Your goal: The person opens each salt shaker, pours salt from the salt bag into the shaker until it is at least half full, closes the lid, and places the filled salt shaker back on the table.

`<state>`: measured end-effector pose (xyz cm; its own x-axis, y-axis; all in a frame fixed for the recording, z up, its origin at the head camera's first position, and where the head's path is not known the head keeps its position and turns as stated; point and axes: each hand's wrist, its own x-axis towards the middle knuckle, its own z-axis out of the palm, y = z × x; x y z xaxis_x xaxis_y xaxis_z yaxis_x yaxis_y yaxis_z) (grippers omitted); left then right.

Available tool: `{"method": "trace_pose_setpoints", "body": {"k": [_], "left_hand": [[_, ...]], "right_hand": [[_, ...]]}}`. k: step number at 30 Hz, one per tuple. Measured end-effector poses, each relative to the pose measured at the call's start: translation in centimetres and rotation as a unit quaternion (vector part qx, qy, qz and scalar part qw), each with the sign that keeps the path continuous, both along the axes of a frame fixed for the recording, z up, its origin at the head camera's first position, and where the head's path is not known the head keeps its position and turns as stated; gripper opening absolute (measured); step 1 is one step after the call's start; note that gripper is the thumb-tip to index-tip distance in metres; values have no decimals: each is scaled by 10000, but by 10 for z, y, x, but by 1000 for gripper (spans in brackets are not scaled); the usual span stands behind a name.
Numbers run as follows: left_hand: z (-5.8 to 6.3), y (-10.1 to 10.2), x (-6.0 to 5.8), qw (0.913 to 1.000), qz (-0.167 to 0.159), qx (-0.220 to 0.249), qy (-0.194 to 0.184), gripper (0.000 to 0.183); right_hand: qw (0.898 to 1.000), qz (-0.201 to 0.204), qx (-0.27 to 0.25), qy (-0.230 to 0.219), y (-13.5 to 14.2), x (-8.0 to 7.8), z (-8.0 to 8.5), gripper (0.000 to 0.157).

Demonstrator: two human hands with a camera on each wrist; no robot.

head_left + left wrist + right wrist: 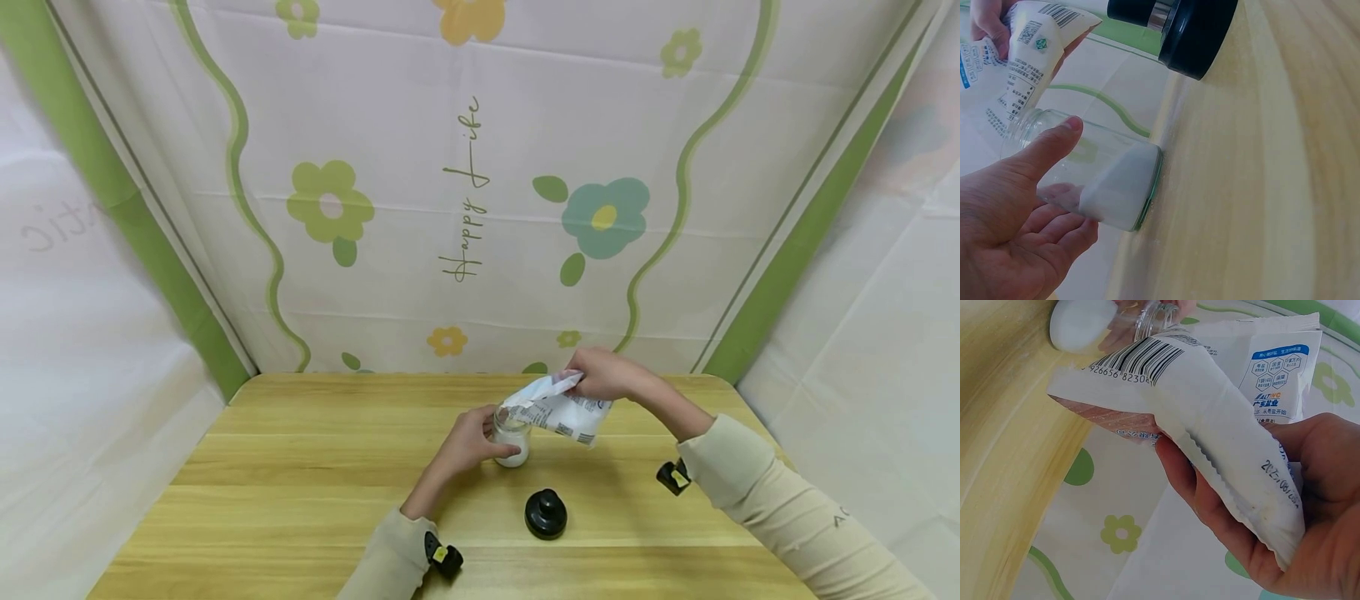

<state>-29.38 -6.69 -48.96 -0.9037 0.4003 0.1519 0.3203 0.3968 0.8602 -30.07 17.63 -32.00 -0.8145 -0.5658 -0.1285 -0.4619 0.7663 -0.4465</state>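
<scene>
A clear glass jar (513,457) stands on the table, partly filled with white salt (1124,181) that slopes up one side. My left hand (467,443) holds the jar, thumb on one side and fingers around the other. Above and to the right, my right hand (602,375) grips a printed white salt bag (1222,425) by its crumpled side. The bag is tilted, and its narrow end meets the jar's mouth in the head view. Nearer the front lies a black round lid (546,514) with a knob, apart from both hands; a silver band shows below its knob in the left wrist view.
The wooden table (300,475) carries the jar and lid. Its far edge meets a white curtain (390,275) printed with flowers, and more white fabric hangs at both sides. Each cream sleeve (795,508) has a small black wrist camera (672,477) at the cuff.
</scene>
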Motion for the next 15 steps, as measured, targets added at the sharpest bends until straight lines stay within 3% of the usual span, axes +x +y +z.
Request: {"method": "trace_pose_setpoints", "body": {"k": [15], "left_hand": [[0,0,1,10000,5,-20,-10,65]], "right_hand": [[9999,86,5,116,-1,0,0,16]]}}
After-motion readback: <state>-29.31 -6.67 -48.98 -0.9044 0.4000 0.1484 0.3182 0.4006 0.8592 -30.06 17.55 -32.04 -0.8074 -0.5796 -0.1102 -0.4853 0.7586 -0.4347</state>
